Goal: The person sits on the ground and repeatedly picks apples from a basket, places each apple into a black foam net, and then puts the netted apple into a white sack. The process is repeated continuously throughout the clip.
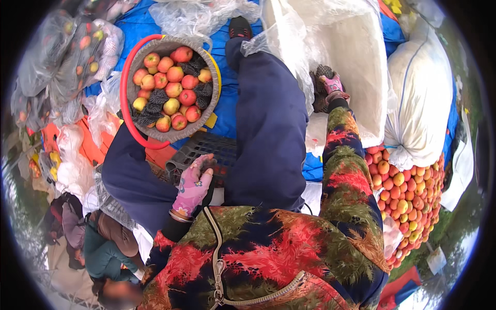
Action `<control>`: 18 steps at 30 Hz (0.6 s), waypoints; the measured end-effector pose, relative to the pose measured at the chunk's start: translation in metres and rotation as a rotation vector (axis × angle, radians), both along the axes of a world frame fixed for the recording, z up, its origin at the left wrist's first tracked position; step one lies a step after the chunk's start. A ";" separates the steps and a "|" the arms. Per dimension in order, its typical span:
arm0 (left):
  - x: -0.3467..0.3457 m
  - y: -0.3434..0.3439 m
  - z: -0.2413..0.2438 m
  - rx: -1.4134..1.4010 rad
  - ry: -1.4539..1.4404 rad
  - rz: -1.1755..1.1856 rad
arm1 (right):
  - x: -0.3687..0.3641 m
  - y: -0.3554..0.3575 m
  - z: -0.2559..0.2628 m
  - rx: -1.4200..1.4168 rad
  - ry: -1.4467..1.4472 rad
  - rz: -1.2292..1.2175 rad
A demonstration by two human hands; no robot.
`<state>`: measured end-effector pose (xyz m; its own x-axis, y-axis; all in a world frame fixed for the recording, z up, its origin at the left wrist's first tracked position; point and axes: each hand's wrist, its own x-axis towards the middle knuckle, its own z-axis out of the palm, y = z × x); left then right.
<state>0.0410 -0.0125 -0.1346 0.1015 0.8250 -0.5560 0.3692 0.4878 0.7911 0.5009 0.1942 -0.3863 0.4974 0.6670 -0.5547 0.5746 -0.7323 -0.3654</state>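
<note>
My right hand (pixel 333 85), in a pink flowered fingerless glove, reaches into a box lined with clear plastic (pixel 348 69). It is at dark foam-net-wrapped fruit (pixel 321 93) along the box's left side; its fingertips are partly hidden, so its hold cannot be told. My left hand (pixel 197 180), in a matching glove, is over my lap beside a black plastic crate (pixel 186 153), fingers apart and nothing seen in it. Ahead on the left stands a round basket (pixel 133 83) with a red handle, full of red and yellow apples (pixel 173 90) and dark foam nets (pixel 151 110).
A large pile of apples (pixel 407 197) lies at the right, below a stuffed white sack (pixel 420 89). Grey plastic bags of fruit (pixel 58 58) stand at the upper left. Blue tarpaulin (pixel 228 81) covers ground ahead. Another person (pixel 110 248) sits at the lower left.
</note>
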 end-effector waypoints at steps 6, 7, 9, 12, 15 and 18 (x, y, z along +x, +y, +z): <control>-0.019 -0.010 -0.008 -0.066 0.028 0.075 | -0.028 0.019 0.049 -0.191 -0.443 0.326; -0.014 -0.015 -0.006 -0.073 0.003 0.115 | -0.048 0.032 0.088 -0.164 -0.543 0.427; -0.025 0.001 -0.012 -0.060 -0.053 0.058 | -0.014 0.048 0.088 0.114 -0.562 0.417; -0.032 -0.021 -0.026 -0.017 -0.187 0.168 | -0.054 0.092 0.149 0.565 0.232 0.264; -0.030 -0.020 -0.033 0.023 -0.255 0.243 | -0.216 0.096 0.260 0.647 0.561 0.614; -0.031 -0.013 -0.044 0.060 -0.308 0.279 | -0.319 0.095 0.218 0.455 0.600 1.095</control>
